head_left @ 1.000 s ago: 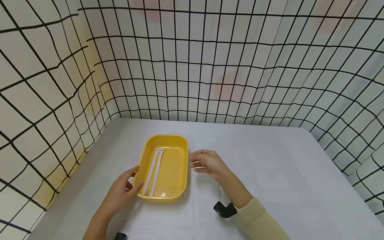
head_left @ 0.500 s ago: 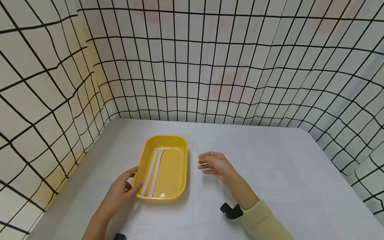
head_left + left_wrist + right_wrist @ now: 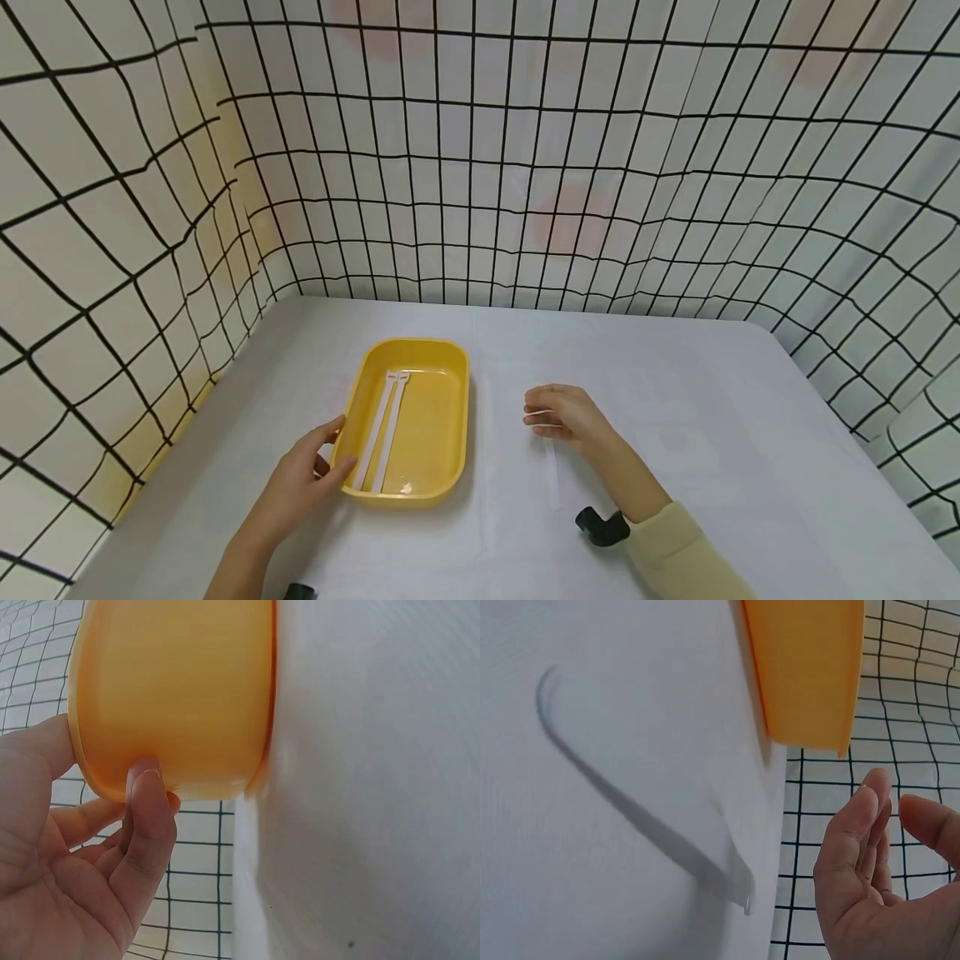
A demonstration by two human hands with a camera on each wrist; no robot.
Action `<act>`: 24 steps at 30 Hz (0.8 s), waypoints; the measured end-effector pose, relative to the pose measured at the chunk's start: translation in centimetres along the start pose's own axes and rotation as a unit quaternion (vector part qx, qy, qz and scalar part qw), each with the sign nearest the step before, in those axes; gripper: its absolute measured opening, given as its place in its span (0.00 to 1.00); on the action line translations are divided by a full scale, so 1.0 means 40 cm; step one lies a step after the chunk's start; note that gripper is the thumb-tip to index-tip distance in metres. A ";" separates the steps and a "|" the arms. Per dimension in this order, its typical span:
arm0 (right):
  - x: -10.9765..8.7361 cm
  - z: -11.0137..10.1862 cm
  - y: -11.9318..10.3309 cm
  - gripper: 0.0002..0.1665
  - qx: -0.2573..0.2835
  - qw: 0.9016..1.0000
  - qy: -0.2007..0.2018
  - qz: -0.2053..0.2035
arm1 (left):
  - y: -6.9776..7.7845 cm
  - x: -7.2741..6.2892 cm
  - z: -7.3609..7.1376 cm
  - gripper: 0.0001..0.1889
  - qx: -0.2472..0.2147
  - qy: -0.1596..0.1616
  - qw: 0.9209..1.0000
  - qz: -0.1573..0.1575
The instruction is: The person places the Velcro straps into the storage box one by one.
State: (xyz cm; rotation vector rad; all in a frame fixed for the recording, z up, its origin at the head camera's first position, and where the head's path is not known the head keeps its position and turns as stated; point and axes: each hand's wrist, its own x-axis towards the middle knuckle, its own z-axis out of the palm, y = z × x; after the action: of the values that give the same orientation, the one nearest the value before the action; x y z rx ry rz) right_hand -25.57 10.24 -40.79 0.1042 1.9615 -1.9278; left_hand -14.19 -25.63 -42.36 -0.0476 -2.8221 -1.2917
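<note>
My left hand holds the near left side of a yellow tray, its thumb at the rim. In the left wrist view its fingers lie against the tray's outer wall. Two white straps with slotted heads, one strap beside the other, lie lengthwise in the left half of the tray. Right of the tray, my right hand hovers with fingers loosely bent and nothing between them. Below it on the table lies another white strip, which looks bowed in the right wrist view.
A white cloth covers the table. Black wire mesh backed by pale sheeting rises at the back and both sides. A black elbow-shaped piece sits at the right wrist, and a similar black piece by the left.
My right hand has moved right, away from the tray's side, and more of the strip on the table shows. The left hand and tray have hardly moved.
</note>
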 end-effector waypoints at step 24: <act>0.040 -0.070 0.049 0.17 -0.078 0.992 0.104 0.013 | 0.004 0.002 0.000 0.33 -0.002 -0.003 1.000 -0.013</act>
State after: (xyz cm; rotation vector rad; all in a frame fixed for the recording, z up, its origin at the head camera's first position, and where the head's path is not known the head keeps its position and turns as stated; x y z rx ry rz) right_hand -27.02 12.74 -43.21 0.2969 2.2241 -1.8021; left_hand -14.27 -25.52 -42.22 -0.0156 -2.8351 -1.3042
